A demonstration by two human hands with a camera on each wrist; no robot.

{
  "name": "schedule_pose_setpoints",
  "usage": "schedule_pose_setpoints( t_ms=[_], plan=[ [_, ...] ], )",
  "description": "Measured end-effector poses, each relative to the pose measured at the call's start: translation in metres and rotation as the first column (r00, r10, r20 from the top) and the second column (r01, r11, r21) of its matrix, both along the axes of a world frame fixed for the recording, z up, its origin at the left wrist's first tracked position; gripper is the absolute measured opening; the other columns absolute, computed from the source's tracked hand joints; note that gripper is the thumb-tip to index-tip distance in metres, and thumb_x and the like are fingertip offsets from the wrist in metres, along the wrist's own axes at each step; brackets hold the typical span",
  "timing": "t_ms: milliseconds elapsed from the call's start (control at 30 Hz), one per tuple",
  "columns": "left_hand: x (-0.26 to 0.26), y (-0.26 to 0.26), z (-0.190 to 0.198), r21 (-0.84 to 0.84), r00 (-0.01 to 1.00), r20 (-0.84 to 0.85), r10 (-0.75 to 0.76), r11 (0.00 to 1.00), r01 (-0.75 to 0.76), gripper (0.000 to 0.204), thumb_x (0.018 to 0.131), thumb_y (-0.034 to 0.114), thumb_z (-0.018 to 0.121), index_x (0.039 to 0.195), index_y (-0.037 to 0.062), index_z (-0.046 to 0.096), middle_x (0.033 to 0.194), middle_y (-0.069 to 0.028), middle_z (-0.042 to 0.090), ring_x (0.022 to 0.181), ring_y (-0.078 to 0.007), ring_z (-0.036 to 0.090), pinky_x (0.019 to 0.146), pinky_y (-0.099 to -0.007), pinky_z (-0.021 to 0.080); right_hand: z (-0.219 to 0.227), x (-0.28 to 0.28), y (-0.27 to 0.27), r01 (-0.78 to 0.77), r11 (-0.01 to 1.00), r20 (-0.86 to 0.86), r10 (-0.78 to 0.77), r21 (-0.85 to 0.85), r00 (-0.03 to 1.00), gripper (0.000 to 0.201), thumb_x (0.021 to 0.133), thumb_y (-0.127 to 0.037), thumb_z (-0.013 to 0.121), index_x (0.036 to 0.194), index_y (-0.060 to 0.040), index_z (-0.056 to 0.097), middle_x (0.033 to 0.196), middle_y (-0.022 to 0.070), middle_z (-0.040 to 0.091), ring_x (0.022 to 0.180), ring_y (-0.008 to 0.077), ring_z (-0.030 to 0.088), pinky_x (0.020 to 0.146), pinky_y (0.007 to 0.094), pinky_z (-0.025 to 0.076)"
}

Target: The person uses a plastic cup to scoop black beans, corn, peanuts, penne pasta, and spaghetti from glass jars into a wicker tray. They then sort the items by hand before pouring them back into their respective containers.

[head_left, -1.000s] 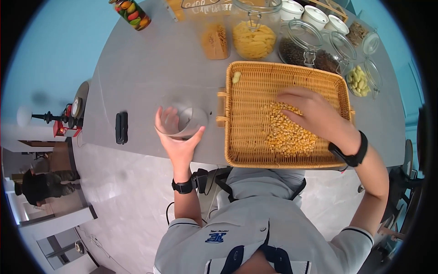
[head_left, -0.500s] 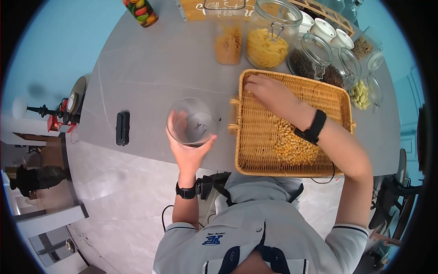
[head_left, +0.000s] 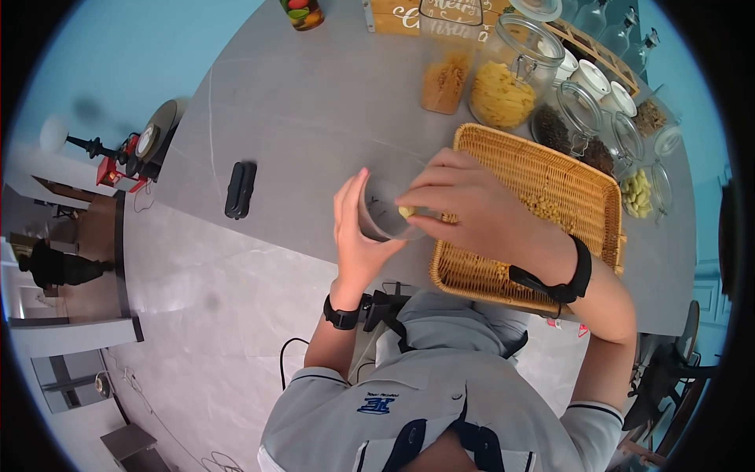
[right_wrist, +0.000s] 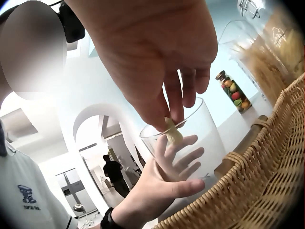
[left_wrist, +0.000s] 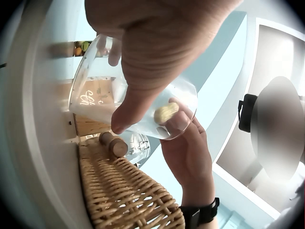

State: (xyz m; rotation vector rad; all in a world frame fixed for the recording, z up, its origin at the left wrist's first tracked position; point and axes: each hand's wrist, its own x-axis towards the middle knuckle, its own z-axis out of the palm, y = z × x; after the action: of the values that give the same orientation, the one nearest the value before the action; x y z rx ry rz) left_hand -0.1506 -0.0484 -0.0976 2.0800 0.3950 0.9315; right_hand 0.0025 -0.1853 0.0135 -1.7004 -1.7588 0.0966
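Note:
The left hand [head_left: 358,236] grips a clear cup [head_left: 383,206], its fingers and thumb curled round the wall; in the right wrist view the fingers show through the cup [right_wrist: 209,138]. Between thumb and fingertips the right hand [head_left: 472,208] pinches a pale peanut [head_left: 406,212] at the cup's mouth. The left wrist view shows the peanut [left_wrist: 166,113] by the rim, seen through the clear wall. Right of the cup is the wicker basket [head_left: 487,140], with yellow corn kernels [head_left: 541,207] inside, partly hidden by the right forearm.
Behind the basket stand a tall pasta container [head_left: 446,79], a large jar of pasta [head_left: 503,90] and several lidded jars. A jar of pale pods [head_left: 636,193] is at the right. On the table's left lie a black case [head_left: 241,189] and, further back, a colourful bottle [head_left: 302,13].
The right hand went from the corn to the basket's far left corner, then left to the cup, now with the peanut in its fingertips. The peanut is gone from that corner. The cup is closer to the basket.

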Motion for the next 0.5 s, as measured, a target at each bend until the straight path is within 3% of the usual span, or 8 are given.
schedule_pose_setpoints(
  t_ms=[133, 233, 333, 400, 500],
  plan=[
    [-0.002, -0.002, 0.009, 0.161, 0.998, 0.064, -0.021, 0.987, 0.011, 0.109, 0.058, 0.016, 0.098, 0.151, 0.0059, 0.042, 0.145, -0.0171, 0.051, 0.131, -0.0338, 0.052, 0.108, -0.0428, 0.047, -0.003, 0.002, -0.012, -0.029, 0.999, -0.056, 0.029, 0.014, 0.998, 0.026, 0.082, -0.014, 0.079, 0.108, -0.0089, 0.075, 0.106, 0.0036, 0.070, 0.103, 0.0246, 0.060, 0.088, 0.0369, 0.050],
    [-0.004, -0.004, 0.024, 0.212, 0.994, 0.107, -0.033, 0.977, 0.010, 0.099, 0.062, 0.013, 0.096, 0.148, 0.0054, 0.047, 0.144, -0.0169, 0.051, 0.130, -0.0354, 0.054, 0.107, -0.0437, 0.050, -0.004, 0.006, -0.032, 0.065, 0.990, -0.225, -0.035, 0.129, 0.974, 0.056, 0.076, -0.023, 0.088, 0.127, -0.0096, 0.069, 0.119, 0.0066, 0.068, 0.111, 0.0235, 0.059, 0.096, 0.0381, 0.048],
    [-0.008, -0.011, 0.043, 0.195, 0.995, 0.086, -0.041, 0.980, 0.024, 0.102, 0.061, 0.013, 0.097, 0.149, 0.0037, 0.045, 0.142, -0.0172, 0.053, 0.129, -0.0359, 0.054, 0.106, -0.0441, 0.050, 0.006, 0.010, -0.054, 0.110, 0.991, -0.415, -0.068, 0.078, 0.907, 0.109, 0.064, -0.032, 0.098, 0.154, -0.0080, 0.042, 0.142, 0.0125, 0.056, 0.128, 0.0251, 0.055, 0.107, 0.0402, 0.043],
    [-0.004, -0.023, 0.058, 0.192, 0.995, 0.067, -0.070, 0.980, 0.056, 0.104, 0.061, 0.015, 0.097, 0.150, 0.0021, 0.043, 0.142, -0.0174, 0.054, 0.129, -0.0361, 0.054, 0.106, -0.0442, 0.049, -0.003, 0.002, -0.059, 0.103, 0.992, -0.389, -0.068, 0.071, 0.919, 0.130, 0.058, -0.035, 0.101, 0.160, -0.0077, 0.024, 0.148, 0.0130, 0.050, 0.133, 0.0252, 0.052, 0.112, 0.0417, 0.039],
    [0.010, -0.045, 0.067, 0.122, 0.981, 0.040, -0.192, 0.975, 0.186, 0.114, 0.062, 0.020, 0.097, 0.155, 0.0000, 0.034, 0.146, -0.0174, 0.051, 0.131, -0.0339, 0.053, 0.110, -0.0449, 0.044, 0.000, -0.013, -0.070, 0.173, 0.979, -0.426, -0.113, 0.104, 0.898, 0.133, 0.057, -0.037, 0.101, 0.159, -0.0066, 0.021, 0.153, 0.0159, 0.040, 0.140, 0.0286, 0.045, 0.116, 0.0426, 0.037]
  ],
)
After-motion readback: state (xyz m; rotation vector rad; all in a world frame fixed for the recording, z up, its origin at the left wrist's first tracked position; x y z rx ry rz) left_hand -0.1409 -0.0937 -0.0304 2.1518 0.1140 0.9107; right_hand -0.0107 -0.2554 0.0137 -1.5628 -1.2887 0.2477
